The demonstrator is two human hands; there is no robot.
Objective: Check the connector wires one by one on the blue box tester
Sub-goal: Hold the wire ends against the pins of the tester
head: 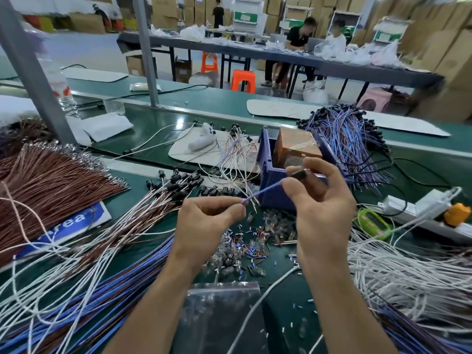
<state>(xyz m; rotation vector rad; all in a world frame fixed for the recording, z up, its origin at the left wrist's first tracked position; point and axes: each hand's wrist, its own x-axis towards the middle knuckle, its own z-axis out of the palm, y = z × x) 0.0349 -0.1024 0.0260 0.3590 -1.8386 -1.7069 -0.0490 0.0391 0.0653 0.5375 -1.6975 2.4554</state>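
While the clear plastic zip bag [219, 297] sits bottom centre, my left hand [204, 221] pinches the tail of a thin purple-blue wire [265, 190], my right hand [324, 200] pinches its black connector end [299, 174], mid-frame just in front of the blue plastic box tester [267, 162].

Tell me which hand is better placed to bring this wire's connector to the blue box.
Right. The right hand already pinches the black connector close to the blue box, while the left hand holds the other end of the wire, lower and farther from it.
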